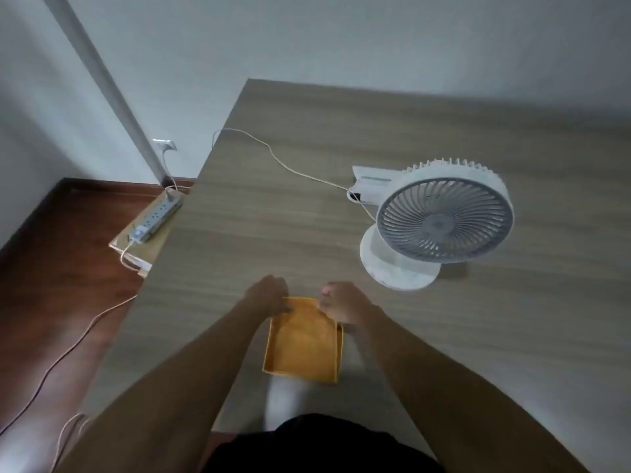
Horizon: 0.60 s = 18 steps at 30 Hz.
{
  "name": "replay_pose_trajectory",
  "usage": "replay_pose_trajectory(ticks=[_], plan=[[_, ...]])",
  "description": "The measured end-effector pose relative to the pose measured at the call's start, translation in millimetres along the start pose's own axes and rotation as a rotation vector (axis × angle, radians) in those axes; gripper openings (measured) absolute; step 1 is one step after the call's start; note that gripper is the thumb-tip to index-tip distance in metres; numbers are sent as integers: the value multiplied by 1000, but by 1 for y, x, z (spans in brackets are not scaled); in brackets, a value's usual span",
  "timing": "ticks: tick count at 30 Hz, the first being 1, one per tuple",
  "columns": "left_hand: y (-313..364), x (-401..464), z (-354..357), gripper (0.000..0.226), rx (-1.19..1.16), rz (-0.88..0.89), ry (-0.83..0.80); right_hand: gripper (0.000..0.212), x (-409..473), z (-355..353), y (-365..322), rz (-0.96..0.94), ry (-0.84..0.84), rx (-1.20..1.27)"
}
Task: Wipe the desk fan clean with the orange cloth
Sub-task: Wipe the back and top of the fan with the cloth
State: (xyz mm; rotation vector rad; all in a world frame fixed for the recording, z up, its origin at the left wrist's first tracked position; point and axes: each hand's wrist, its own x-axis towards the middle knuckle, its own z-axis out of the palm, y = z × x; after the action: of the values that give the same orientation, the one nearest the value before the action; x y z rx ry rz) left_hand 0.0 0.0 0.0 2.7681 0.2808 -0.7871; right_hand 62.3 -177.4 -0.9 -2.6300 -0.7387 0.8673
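Observation:
The orange cloth (302, 343) lies folded on the wooden desk (273, 199), near its front edge. My left hand (268, 295) pinches the cloth's far left corner. My right hand (343, 302) pinches its far right corner. A white desk fan (440, 220) with a grey grille stands upright on a round white base, to the right of and beyond my hands, apart from the cloth. Its grille faces me and tilts upward.
A thin white cable (273, 155) runs from the fan across the desk and over its left edge. On the floor to the left, a power strip (155, 218) rests on a cardboard box. Grey walls stand behind the desk.

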Motion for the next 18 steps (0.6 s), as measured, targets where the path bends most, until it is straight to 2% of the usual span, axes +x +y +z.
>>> replay_pose_trajectory(ticks=[4, 8, 9, 14, 16, 18], plan=[[-5, 7, 18, 55, -24, -44, 55, 40, -20, 17, 3, 68, 62, 73], [-7, 18, 25, 23, 13, 25, 110, 44, -27, 25, 8, 130, 88, 159], [-7, 18, 25, 17, 33, 33, 94, 44, -30, 28, 10, 142, 95, 169], [-3, 22, 17, 16, 73, 217, -43, 51, -45, 38, 15, 142, 202, 226], [5, 21, 12, 11, 16, 250, -82, 65, -48, 35, 20, 100, 204, 216], [16, 18, 6, 8, -38, 316, -95, 91, -52, 25, 26, 43, 191, 277]])
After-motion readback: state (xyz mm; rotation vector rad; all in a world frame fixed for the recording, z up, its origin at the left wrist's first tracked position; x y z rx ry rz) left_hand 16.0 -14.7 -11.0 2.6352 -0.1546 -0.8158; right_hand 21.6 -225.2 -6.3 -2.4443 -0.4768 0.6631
